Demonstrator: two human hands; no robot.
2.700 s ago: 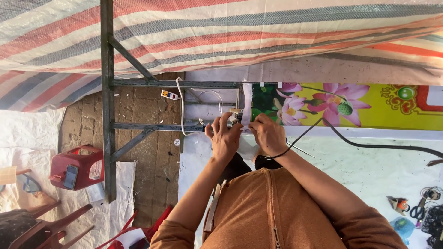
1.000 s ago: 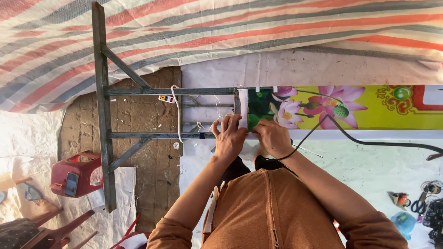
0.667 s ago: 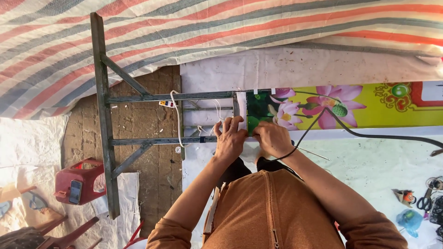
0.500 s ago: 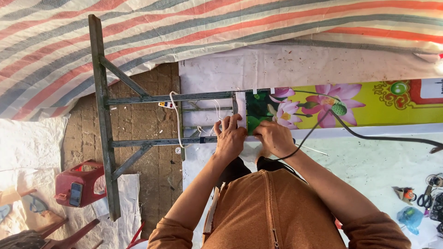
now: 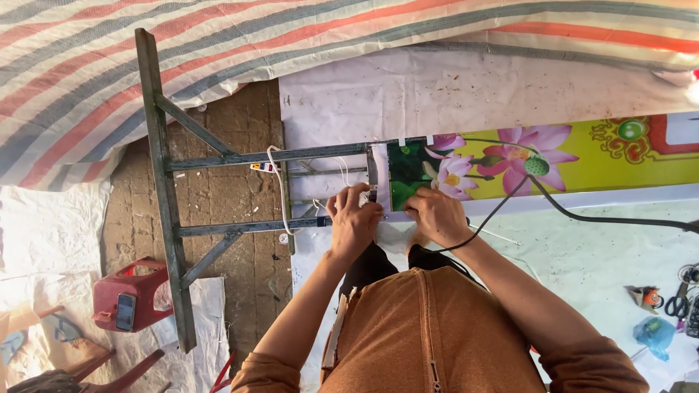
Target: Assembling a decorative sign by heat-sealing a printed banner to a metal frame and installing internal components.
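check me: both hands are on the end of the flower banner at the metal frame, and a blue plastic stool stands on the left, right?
Not quite. In the head view the plastic stool is red, not blue. The left hand and right hand are on the flower banner end at the metal frame.

Banner lies right of frame; stool below frame, tools far right.

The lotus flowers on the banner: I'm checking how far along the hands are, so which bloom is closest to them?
The pale pink lotus at the banner's left end, just above the right hand. The bigger magenta bloom sits farther right.
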